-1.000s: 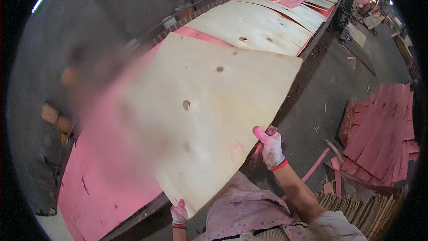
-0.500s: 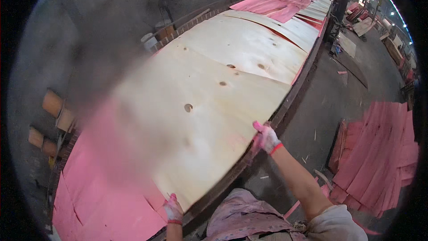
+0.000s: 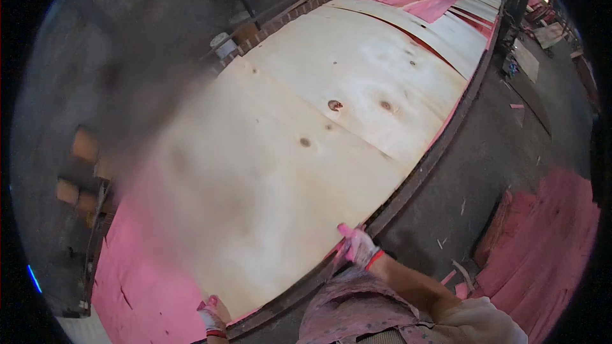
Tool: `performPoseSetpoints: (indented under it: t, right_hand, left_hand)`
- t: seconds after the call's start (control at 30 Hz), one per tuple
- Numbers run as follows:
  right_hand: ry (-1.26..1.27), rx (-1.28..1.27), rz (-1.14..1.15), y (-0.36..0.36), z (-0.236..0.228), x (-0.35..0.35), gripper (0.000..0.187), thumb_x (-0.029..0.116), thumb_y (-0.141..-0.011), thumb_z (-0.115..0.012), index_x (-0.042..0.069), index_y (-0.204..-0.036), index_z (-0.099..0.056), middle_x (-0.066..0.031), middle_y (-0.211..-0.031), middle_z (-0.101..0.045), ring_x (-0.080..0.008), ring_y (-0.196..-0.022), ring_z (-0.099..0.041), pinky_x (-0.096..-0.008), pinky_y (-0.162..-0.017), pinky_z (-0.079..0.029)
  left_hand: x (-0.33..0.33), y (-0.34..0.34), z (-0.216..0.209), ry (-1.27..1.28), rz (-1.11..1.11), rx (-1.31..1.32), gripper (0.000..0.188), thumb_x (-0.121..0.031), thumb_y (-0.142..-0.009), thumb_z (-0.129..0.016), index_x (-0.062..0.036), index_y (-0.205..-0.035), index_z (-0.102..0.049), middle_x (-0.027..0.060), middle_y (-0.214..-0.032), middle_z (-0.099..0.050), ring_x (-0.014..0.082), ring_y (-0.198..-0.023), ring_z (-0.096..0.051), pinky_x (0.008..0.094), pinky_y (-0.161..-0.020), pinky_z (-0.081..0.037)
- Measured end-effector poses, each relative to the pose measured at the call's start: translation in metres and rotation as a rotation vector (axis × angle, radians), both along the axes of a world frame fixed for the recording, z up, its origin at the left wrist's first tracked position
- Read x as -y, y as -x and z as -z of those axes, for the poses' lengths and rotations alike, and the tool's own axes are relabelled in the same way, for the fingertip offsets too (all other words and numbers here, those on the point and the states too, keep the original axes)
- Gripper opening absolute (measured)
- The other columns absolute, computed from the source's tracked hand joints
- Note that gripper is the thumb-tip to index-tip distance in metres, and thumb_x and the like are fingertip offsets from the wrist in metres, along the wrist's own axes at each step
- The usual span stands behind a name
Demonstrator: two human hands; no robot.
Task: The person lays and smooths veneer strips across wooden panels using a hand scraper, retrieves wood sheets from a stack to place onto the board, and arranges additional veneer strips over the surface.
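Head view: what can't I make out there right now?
Pale, knotted wooden sheet: head view, a hazy blur covers its left part.
Right hand in a pink-stained white glove: head view, too blurred to tell whether it grips the sheet.
Left hand in a similar glove: head view, too small and blurred to tell likewise.
Pile of reddish-pink wooden strips: head view, the picture's black rim cuts off its right side.

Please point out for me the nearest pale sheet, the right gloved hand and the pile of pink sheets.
Nearest pale sheet [image 3: 287, 207]: head view, around the middle of its top face.
Right gloved hand [image 3: 361, 248]: head view, on the white glove.
Pile of pink sheets [image 3: 542, 255]: head view, on its upper side.
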State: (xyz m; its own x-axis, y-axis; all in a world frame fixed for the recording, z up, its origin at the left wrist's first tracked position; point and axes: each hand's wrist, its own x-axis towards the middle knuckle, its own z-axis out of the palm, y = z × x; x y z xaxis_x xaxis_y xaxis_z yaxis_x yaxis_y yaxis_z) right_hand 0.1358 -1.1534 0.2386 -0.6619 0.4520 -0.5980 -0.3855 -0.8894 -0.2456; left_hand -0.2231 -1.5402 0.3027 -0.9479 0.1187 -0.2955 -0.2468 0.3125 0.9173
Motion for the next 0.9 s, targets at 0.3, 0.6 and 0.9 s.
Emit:
performPoseSetpoints:
  t: [0.3, 0.6, 0.9]
  right_hand:
    - [0.071, 0.056, -0.037, 0.017, -0.040, -0.007, 0.031, 0.023, -0.083, -0.074, 0.006, -0.101, -0.056, -0.0045, -0.082, -0.062, -0.0190, -0.047, -0.053, -0.0317, -0.040, -0.046]
    - [-0.748, 0.429, 0.041, 0.008, -0.161, -0.027, 0.034, 0.015, -0.078, -0.076, 0.009, -0.058, -0.049, 0.0025, -0.057, -0.052, -0.0062, -0.047, -0.045, -0.0233, -0.043, -0.034]
    - [-1.827, 0.734, 0.142, 0.063, -0.316, 0.075, 0.021, 0.026, -0.080, -0.067, 0.009, -0.074, -0.057, -0.0070, -0.056, -0.053, -0.0228, -0.050, -0.056, -0.0352, -0.049, -0.042]
  left_hand:
    - [-0.006, 0.010, -0.061, 0.253, 0.067, -0.140, 0.015, -0.009, -0.087, -0.062, -0.0032, -0.100, -0.055, 0.0078, -0.091, -0.061, 0.0198, -0.078, -0.059, 0.0352, -0.068, -0.054]
    - [0.076, -0.038, 0.047, -0.158, -0.072, -0.080, 0.003, -0.006, -0.085, -0.056, -0.0070, -0.087, -0.055, 0.0039, -0.079, -0.059, 0.0200, -0.070, -0.058, 0.0360, -0.062, -0.051]
    - [0.059, -0.128, 0.098, -0.244, 0.215, 0.455, 0.032, -0.023, -0.095, -0.059, -0.0029, -0.119, -0.057, 0.0044, -0.110, -0.062, 0.0172, -0.096, -0.059, 0.0331, -0.085, -0.049]
